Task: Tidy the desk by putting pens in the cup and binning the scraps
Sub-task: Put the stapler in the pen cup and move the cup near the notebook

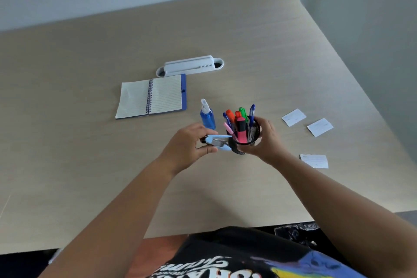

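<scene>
A black mesh cup [253, 130] holds several pens and markers [239, 119] in orange, green, blue, red and pink. My right hand [268, 140] is wrapped around the cup from the right, holding it near the middle of the desk. My left hand [188, 145] grips a light-blue stapler [217, 141], its open jaws pointing right at the cup's rim. Three white paper scraps lie on the desk to the right: one [293, 117], another [320, 127] and a third [314, 160] nearest me.
A small blue spray bottle [207, 116] stands just behind my left hand. An open spiral notebook [152, 97] lies further back left, with a white desk organiser [190, 66] behind it. The desk's front edge [203, 231] runs close to my body; a wall stands at the right.
</scene>
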Action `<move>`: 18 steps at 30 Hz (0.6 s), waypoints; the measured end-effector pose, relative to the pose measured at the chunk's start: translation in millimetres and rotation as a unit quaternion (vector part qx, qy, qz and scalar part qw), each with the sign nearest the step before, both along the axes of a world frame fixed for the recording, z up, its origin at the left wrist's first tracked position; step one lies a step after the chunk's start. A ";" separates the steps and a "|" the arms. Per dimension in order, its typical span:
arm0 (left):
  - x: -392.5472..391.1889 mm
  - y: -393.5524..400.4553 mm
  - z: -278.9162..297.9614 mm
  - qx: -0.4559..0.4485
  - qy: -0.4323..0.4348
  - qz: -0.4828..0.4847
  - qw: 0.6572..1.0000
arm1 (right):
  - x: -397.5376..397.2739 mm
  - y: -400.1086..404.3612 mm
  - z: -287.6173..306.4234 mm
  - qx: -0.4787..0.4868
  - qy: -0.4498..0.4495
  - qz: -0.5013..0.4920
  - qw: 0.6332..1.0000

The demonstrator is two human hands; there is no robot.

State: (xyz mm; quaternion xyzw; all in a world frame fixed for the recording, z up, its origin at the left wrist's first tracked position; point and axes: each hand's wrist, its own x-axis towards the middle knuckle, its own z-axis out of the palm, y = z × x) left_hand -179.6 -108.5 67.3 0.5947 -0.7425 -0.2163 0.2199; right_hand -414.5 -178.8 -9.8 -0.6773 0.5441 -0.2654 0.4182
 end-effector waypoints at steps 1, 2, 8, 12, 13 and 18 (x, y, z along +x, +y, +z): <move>-0.3 -3.1 -0.4 0.001 -0.019 -0.011 1.000 | -1.0 0.7 0.2 0.004 0.002 0.003 1.000; -0.5 -5.9 -0.5 0.002 -0.034 -0.019 0.999 | -2.0 1.5 0.4 0.004 0.005 0.008 1.000; -5.2 -27.2 9.2 0.018 -0.077 -0.067 0.995 | -6.1 3.4 1.5 0.011 0.012 0.017 1.000; -15.5 -40.5 17.6 0.054 -0.113 -0.109 0.986 | -7.2 4.2 1.6 0.011 0.017 0.020 1.000; -16.9 -44.1 19.5 0.061 -0.122 -0.114 0.984 | -7.4 4.3 2.0 0.014 0.019 0.020 1.000; -20.0 -60.1 34.0 0.110 -0.179 -0.152 0.966 | -7.2 2.3 5.5 0.013 0.041 0.029 0.999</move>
